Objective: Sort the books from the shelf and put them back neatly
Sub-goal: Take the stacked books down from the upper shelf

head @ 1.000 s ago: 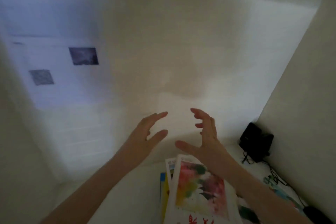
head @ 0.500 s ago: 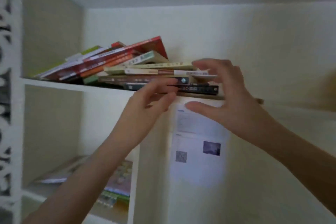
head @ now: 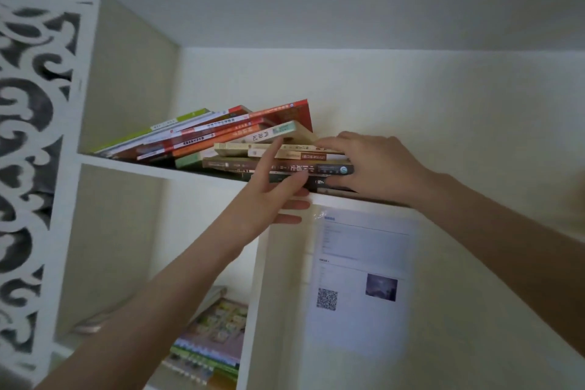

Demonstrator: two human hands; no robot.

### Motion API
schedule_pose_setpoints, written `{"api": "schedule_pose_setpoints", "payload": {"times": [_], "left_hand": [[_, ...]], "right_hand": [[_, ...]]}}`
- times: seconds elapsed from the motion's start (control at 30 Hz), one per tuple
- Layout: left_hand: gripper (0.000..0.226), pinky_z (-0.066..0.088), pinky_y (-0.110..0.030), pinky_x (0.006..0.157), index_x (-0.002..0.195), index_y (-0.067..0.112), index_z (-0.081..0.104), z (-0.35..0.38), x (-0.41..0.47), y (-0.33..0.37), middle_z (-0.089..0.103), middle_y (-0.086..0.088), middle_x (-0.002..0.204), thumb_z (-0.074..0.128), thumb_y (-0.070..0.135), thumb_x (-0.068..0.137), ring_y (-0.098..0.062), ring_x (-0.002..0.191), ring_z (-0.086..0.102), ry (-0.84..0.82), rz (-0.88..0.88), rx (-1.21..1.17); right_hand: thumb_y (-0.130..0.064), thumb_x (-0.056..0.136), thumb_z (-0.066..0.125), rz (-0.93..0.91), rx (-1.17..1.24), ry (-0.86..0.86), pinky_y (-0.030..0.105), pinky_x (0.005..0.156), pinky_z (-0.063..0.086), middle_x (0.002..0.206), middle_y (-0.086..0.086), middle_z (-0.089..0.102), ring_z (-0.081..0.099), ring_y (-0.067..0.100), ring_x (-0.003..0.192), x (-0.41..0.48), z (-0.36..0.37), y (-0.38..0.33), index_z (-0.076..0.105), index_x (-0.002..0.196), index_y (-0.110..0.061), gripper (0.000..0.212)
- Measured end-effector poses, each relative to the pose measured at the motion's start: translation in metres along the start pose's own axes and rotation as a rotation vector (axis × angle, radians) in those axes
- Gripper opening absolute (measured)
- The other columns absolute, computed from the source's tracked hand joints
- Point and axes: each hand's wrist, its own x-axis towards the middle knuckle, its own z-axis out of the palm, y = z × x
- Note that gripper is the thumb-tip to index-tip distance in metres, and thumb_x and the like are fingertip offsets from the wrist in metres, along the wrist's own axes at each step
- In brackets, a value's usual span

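Right hand (head: pixel 376 165) grips the right end of the flat stack (head: pixel 240 156) on the top shelf (head: pixel 158 168), fingers over the top book, thumb low on the spines. Left hand (head: pixel 269 196) presses fairly straight fingers against the spines, two below the shelf's front edge. Half a second ago both hands were only reaching; now they have contact, so pull-out looks next. Leaning books (head: pixel 215 133) rest on the stack's left and may slide.

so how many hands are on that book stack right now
2. The left hand lies across the spines at the front of the flat stack on the top shelf; the right hand grips its right end.
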Motion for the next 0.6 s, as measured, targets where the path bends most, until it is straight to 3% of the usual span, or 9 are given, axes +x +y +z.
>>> {"api": "schedule_pose_setpoints", "payload": {"times": [0.23, 0.3, 0.37, 0.4, 0.5, 0.6], "left_hand": [[0.067, 0.06, -0.033, 0.076, 0.145, 0.055, 0.013, 0.005, 0.002, 0.01, 0.068, 0.003, 0.112, 0.053, 0.041, 0.093, -0.016, 0.092, 0.071, -0.011, 0.021, -0.13], [0.064, 0.06, -0.038, 0.076, 0.144, 0.056, 0.014, 0.002, 0.0, 0.012, 0.068, -0.001, 0.115, 0.051, 0.046, 0.092, -0.02, 0.094, 0.071, -0.037, -0.011, -0.182], [0.061, 0.059, -0.043, 0.076, 0.142, 0.057, 0.018, 0.003, -0.001, 0.016, 0.068, -0.005, 0.114, 0.049, 0.05, 0.091, -0.025, 0.094, 0.071, -0.029, -0.042, -0.237], [0.061, 0.059, -0.045, 0.075, 0.141, 0.057, 0.02, 0.003, -0.001, 0.018, 0.069, -0.007, 0.113, 0.05, 0.052, 0.088, -0.028, 0.094, 0.071, -0.022, -0.048, -0.263], [0.063, 0.059, -0.047, 0.072, 0.141, 0.048, 0.027, 0.001, -0.005, 0.022, 0.071, -0.011, 0.106, 0.051, 0.055, 0.083, -0.034, 0.09, 0.071, -0.037, -0.043, -0.341], [0.068, 0.058, -0.045, 0.068, 0.142, 0.036, 0.035, -0.005, -0.007, 0.022, 0.07, -0.011, 0.107, 0.051, 0.058, 0.08, -0.035, 0.088, 0.071, -0.002, -0.048, -0.371]], "right_hand": [[-0.046, 0.097, 0.043, -0.16, -0.214, 0.057, 0.027, 0.063, 0.029, 0.133, -0.01, 0.051, 0.057, 0.02, 0.112, -0.007, -0.013, -0.01, 0.032, 0.143, -0.038, 0.048], [-0.043, 0.092, 0.054, -0.25, -0.245, 0.167, 0.024, 0.05, 0.017, 0.114, -0.007, 0.063, 0.064, 0.022, 0.095, -0.01, -0.02, -0.019, 0.047, 0.135, -0.034, 0.044], [-0.036, 0.074, 0.077, -0.283, -0.289, 0.241, 0.018, 0.05, 0.005, 0.08, -0.004, 0.068, 0.065, 0.024, 0.061, -0.013, -0.027, -0.031, 0.068, 0.108, -0.026, 0.037], [-0.033, 0.065, 0.083, -0.295, -0.287, 0.29, 0.016, 0.05, 0.007, 0.068, -0.004, 0.065, 0.061, 0.023, 0.049, -0.013, -0.03, -0.035, 0.072, 0.094, -0.023, 0.033], [-0.032, 0.054, 0.083, -0.286, -0.328, 0.356, 0.018, 0.049, 0.004, 0.054, -0.007, 0.058, 0.054, 0.02, 0.04, -0.015, -0.034, -0.051, 0.07, 0.072, -0.026, 0.023], [-0.035, 0.051, 0.074, -0.225, -0.38, 0.387, 0.022, 0.049, 0.013, 0.049, -0.011, 0.056, 0.053, 0.015, 0.04, -0.019, -0.038, -0.072, 0.067, 0.069, -0.032, 0.019]]}}
